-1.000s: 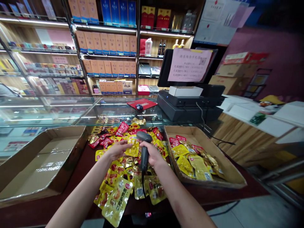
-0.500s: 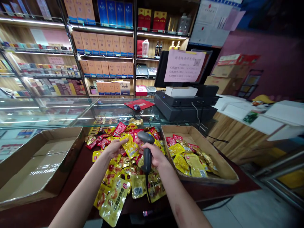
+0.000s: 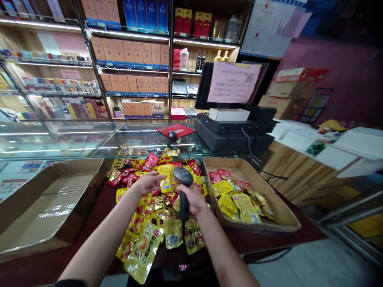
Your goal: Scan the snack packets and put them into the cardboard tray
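My right hand (image 3: 193, 199) is wrapped around the handle of a dark grey barcode scanner (image 3: 184, 199), its head pointing up and forward. My left hand (image 3: 149, 183) has its fingers at the left edge of a yellow snack packet (image 3: 166, 178) and seems to pinch it; part of the grip is hidden. This packet faces me beside the scanner head, its barcode low on the front. Beneath both hands spreads a heap of red, yellow and gold snack packets (image 3: 158, 202). A larger gold packet (image 3: 144, 253) lies at the near edge of the heap.
A shallow cardboard box (image 3: 72, 223) stands at the left. Another cardboard box (image 3: 284, 213) on the right holds several packets. Behind are a glass counter (image 3: 134, 139), a red mouse pad (image 3: 187, 129) with a mouse, and a monitor (image 3: 205, 85). The scanner's cable hangs toward me.
The yellow packet has turned more upright and faces me. My left hand's fingers have shifted to its left edge. The scanner has tilted and moved slightly left and down.
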The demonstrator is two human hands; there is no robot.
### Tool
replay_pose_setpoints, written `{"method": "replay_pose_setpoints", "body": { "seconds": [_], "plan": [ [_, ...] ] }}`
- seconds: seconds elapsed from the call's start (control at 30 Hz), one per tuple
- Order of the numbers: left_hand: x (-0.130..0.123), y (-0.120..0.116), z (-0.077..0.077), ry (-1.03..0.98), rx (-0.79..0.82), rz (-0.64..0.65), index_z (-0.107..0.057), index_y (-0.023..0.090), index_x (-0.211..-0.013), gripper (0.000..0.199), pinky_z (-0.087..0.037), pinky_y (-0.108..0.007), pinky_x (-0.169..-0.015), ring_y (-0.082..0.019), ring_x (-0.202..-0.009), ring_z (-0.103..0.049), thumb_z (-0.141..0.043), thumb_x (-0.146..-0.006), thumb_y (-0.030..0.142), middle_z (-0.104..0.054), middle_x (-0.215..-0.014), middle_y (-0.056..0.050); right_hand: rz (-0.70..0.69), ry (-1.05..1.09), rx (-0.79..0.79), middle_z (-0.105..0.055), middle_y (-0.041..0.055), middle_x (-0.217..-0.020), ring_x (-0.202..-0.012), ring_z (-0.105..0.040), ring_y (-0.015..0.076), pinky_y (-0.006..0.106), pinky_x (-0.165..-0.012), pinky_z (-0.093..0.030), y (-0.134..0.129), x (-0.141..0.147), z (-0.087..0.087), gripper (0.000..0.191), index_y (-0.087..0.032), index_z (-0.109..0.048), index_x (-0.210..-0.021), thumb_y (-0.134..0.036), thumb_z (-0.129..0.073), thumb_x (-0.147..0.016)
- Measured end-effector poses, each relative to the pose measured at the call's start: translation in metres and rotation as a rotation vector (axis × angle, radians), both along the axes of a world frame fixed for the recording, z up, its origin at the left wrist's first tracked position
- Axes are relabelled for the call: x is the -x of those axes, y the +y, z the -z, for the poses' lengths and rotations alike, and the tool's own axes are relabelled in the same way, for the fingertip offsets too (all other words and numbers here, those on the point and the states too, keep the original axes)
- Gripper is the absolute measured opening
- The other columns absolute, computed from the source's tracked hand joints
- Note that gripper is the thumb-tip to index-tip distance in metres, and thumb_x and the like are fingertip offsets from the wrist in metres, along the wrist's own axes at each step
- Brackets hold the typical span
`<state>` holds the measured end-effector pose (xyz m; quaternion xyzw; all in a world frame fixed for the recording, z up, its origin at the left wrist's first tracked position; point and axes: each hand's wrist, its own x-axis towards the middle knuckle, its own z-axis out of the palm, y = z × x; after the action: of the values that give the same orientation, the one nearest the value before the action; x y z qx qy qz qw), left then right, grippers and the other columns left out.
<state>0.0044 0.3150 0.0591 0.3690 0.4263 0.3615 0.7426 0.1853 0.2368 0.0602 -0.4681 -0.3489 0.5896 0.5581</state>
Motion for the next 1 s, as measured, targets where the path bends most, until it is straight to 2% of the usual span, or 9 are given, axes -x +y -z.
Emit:
{"method": "replay_pose_setpoints", "body": {
  "seconds": [0.17,0.3,0.4,0.57,0.73,1.0],
  "plan": [
    [0.000,0.024,-0.019,0.072,-0.008,0.003,-0.056,0.017,-0.086,0.039,-0.051,-0.022,-0.051,-0.012,-0.061,-0.062,-0.081,-0.055,0.019,-0.066,-0.084,-0.003,0.026,-0.144,-0.024,-0.061,-0.0012,-0.065,-0.059,-0.053,0.0104,0.021,-0.055,-0.043,-0.017,0.004,-0.013,0.019,-0.015,-0.063,-0.075,-0.019,-0.067,-0.057],
    [-0.004,0.045,-0.032,0.140,-0.015,-0.015,-0.056,0.017,-0.082,0.037,-0.050,-0.021,-0.053,-0.011,-0.062,-0.062,-0.081,-0.056,0.019,-0.067,-0.087,-0.002,-0.100,-0.076,-0.018,-0.063,0.0041,-0.076,-0.063,-0.059,0.0155,0.025,-0.052,-0.048,-0.029,0.012,-0.019,0.021,-0.014,-0.061,-0.078,-0.025,-0.066,-0.061],
    [-0.009,0.054,-0.037,0.159,-0.007,-0.011,-0.058,0.018,-0.085,0.036,-0.050,-0.020,-0.056,-0.011,-0.066,-0.063,-0.080,-0.058,0.021,-0.067,-0.089,-0.003,-0.147,-0.131,0.025,-0.061,0.0032,-0.063,-0.053,-0.058,0.0159,0.025,-0.044,-0.046,-0.032,0.018,-0.015,0.018,-0.016,-0.059,-0.073,-0.030,-0.065,-0.064],
    [-0.017,0.059,-0.035,0.112,0.022,0.003,-0.059,0.018,-0.088,0.037,-0.053,-0.025,-0.064,-0.013,-0.070,-0.064,-0.080,-0.057,0.018,-0.067,-0.089,-0.003,-0.148,-0.242,0.047,-0.049,-0.0030,-0.041,-0.036,-0.047,0.0118,0.024,-0.038,-0.039,-0.029,0.024,-0.007,0.012,-0.018,-0.053,-0.063,-0.028,-0.059,-0.067],
    [-0.016,0.059,-0.030,0.100,0.042,-0.001,-0.060,0.019,-0.087,0.036,-0.052,-0.024,-0.063,-0.013,-0.069,-0.064,-0.080,-0.057,0.017,-0.068,-0.086,-0.002,-0.148,-0.274,0.052,-0.048,-0.0038,-0.041,-0.035,-0.045,0.0115,0.025,-0.038,-0.038,-0.029,0.025,-0.009,0.012,-0.019,-0.051,-0.063,-0.028,-0.057,-0.067],
    [-0.011,0.057,-0.030,0.133,0.032,0.001,-0.059,0.018,-0.087,0.035,-0.051,-0.023,-0.059,-0.012,-0.066,-0.063,-0.079,-0.059,0.024,-0.068,-0.086,-0.003,-0.151,-0.326,0.001,-0.047,-0.0040,-0.042,-0.035,-0.044,0.0107,0.024,-0.038,-0.036,-0.029,0.027,-0.006,0.014,-0.020,-0.050,-0.062,-0.030,-0.056,-0.069]
  ]
}}
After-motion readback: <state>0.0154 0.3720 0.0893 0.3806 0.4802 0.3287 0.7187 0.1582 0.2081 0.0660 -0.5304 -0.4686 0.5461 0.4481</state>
